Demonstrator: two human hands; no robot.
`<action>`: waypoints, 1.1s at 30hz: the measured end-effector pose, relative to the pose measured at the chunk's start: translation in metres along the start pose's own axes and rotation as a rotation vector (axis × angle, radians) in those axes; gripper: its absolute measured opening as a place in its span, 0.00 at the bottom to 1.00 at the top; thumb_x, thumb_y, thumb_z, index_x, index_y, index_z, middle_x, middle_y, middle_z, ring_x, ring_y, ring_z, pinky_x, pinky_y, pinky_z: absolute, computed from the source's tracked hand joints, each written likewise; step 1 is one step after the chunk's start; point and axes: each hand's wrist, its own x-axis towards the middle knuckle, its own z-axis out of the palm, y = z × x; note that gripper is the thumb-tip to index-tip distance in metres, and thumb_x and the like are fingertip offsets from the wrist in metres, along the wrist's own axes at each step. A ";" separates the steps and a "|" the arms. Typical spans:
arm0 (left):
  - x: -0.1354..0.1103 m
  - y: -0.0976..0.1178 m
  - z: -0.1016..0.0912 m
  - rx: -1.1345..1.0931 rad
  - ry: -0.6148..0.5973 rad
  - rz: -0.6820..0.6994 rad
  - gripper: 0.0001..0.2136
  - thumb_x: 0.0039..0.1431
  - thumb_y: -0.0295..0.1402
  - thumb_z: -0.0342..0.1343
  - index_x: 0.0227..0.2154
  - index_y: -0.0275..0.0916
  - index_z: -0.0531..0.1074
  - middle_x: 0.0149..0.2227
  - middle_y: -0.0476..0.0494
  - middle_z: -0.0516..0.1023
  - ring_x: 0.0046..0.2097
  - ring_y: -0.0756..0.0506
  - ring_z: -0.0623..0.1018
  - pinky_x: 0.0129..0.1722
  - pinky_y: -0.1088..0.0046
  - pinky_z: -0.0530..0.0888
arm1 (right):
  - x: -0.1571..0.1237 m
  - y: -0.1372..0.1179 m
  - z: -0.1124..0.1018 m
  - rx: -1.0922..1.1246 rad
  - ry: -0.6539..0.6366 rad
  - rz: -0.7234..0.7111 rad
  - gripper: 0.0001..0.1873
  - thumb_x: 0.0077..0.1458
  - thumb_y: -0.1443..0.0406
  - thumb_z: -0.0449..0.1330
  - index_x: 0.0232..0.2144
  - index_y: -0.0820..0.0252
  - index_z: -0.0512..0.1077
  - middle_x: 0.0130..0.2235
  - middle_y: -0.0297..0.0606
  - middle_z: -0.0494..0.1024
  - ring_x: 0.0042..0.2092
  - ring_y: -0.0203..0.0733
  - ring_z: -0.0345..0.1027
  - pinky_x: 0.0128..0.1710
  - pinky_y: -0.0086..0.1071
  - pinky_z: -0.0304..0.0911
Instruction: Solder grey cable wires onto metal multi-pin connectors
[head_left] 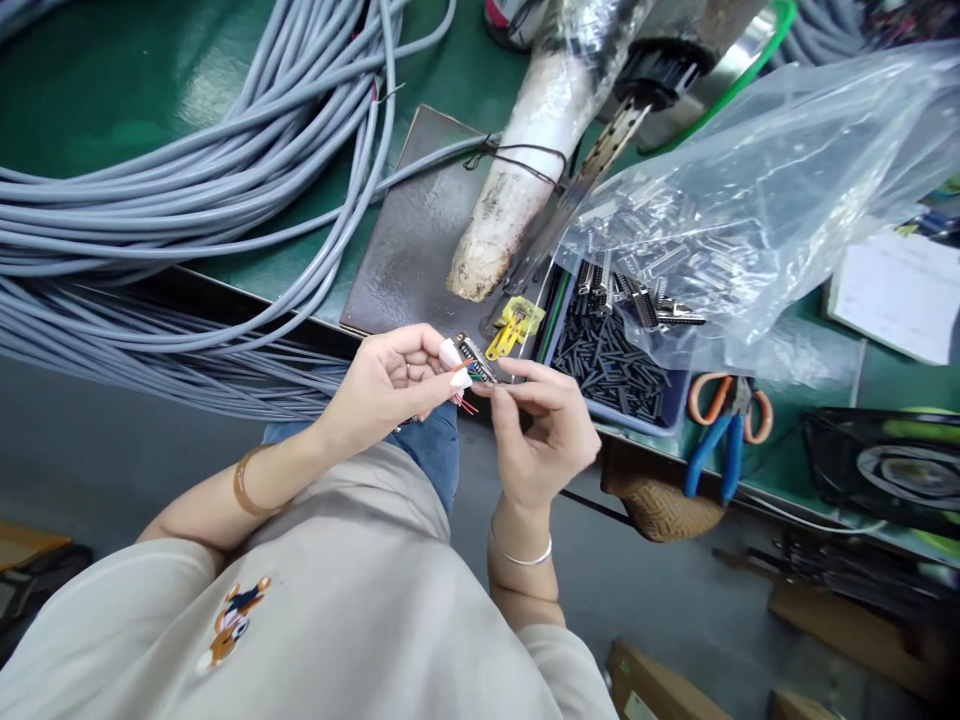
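Observation:
In front of my body both hands meet over a small metal multi-pin connector (pixel 478 360) with a dark pin face. My left hand (pixel 394 385) is closed, thumb and index finger pinching thin coloured wires (pixel 466 404) by the connector's left end. Orange, red and green strands show at its fingertips; the rest is hidden behind the fingers. My right hand (pixel 546 425) is closed too, its thumb and forefinger on the connector's right end. Just beyond the fingertips, a yellow metal clip-like piece (pixel 508 332) lies at the edge of the dark plate (pixel 409 235).
Grey cable coils (pixel 300 150) cover the left of the green bench. A wrapped white rod (pixel 510 190) and a soldering-iron-like metal tube (pixel 600 160) point toward me. Right are a blue bin (pixel 667 420) of black sleeves, a clear bag (pixel 780 200) of connectors, and pliers (pixel 720 440).

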 end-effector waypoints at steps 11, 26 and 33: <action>0.010 -0.009 0.013 0.198 0.211 0.225 0.10 0.52 0.30 0.68 0.28 0.37 0.70 0.31 0.50 0.76 0.23 0.58 0.69 0.21 0.83 0.67 | 0.013 0.003 0.013 -0.118 0.076 -0.141 0.10 0.58 0.74 0.66 0.37 0.55 0.73 0.42 0.35 0.86 0.43 0.39 0.82 0.42 0.34 0.78; 0.019 -0.006 0.015 0.365 0.288 0.367 0.06 0.55 0.29 0.64 0.28 0.36 0.71 0.33 0.48 0.78 0.32 0.54 0.76 0.31 0.83 0.74 | 0.024 0.009 0.016 -0.140 0.073 -0.195 0.09 0.59 0.72 0.66 0.36 0.54 0.72 0.43 0.36 0.86 0.42 0.40 0.82 0.42 0.36 0.77; 0.020 -0.007 0.015 0.411 0.295 0.399 0.06 0.57 0.31 0.64 0.29 0.37 0.73 0.32 0.47 0.79 0.33 0.53 0.79 0.32 0.81 0.75 | 0.026 0.010 0.017 -0.127 0.090 -0.182 0.08 0.59 0.71 0.67 0.37 0.54 0.73 0.42 0.36 0.86 0.42 0.42 0.82 0.42 0.39 0.78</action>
